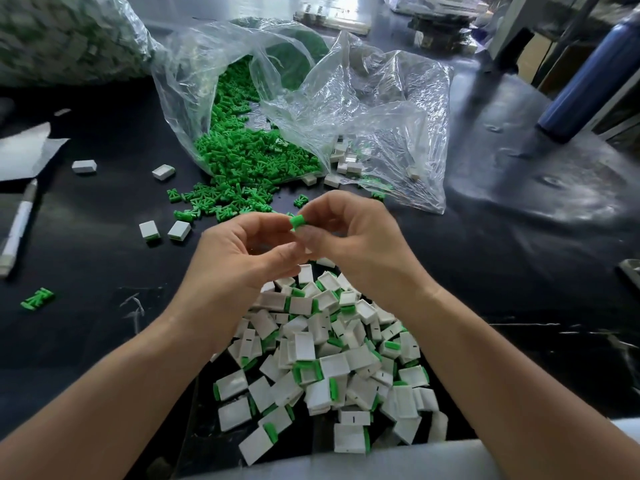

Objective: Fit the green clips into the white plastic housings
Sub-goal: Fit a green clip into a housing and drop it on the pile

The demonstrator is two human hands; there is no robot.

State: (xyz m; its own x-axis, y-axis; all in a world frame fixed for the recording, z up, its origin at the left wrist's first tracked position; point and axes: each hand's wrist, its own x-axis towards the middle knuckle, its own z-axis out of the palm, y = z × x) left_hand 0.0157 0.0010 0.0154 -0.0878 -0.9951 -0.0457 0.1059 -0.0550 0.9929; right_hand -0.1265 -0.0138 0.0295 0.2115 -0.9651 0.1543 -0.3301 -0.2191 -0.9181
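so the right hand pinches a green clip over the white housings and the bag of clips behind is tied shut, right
Not tied shut: in the head view the bag lies open, spilling loose clips onto the table. The right hand does pinch a green clip over the white housings.

Fingertips (313, 211) are hiding most of the green clip (297, 222); at eleven o'clock a blurred bag (62, 36) is running off the edge.
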